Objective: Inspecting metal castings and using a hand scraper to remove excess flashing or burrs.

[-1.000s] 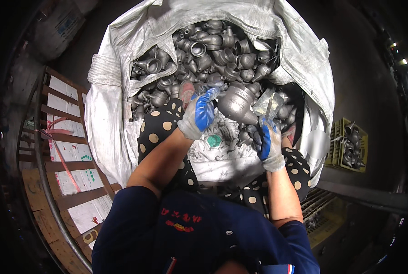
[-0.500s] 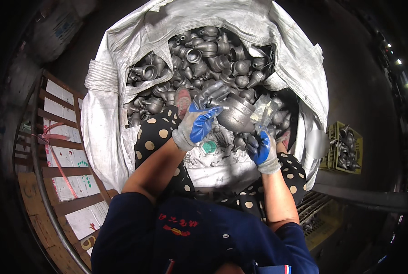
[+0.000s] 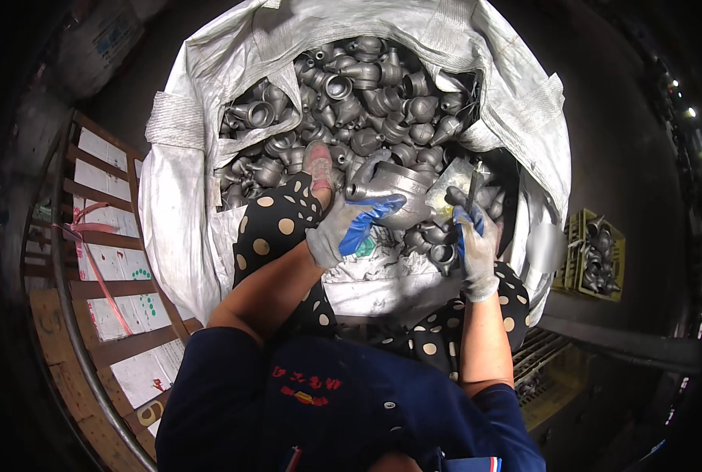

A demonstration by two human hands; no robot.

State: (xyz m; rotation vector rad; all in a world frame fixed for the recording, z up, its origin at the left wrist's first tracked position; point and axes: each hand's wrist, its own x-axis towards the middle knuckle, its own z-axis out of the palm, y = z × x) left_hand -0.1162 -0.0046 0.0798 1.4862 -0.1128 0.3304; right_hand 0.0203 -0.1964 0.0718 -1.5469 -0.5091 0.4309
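My left hand (image 3: pixel 355 224), in a grey and blue glove, is closed round a bulbous grey metal casting (image 3: pixel 398 189) with a short spout toward its left. Beyond the casting, part of that hand's fingers is hidden. On the other side, my right hand (image 3: pixel 477 240), gloved alike, grips a narrow dark bar-like tool (image 3: pixel 474 182) that points up and away; its exact kind cannot be made out. The tool stands apart from the held casting, over a pale flat piece (image 3: pixel 451 189). Smaller castings (image 3: pixel 433 242) lie between my hands.
A large white woven sack (image 3: pixel 186 189) surrounds my legs, full of similar castings (image 3: pixel 359 75). A pink shoe (image 3: pixel 318 164) rests among them. To the right stands a yellow crate (image 3: pixel 575 252) of castings; at left, a slatted wooden rack (image 3: pixel 103 295) with a metal rail.
My left hand has shifted slightly right and closed further round the casting, whose spout now shows. My right hand has moved up and right and turned, bringing the dark tool upright.
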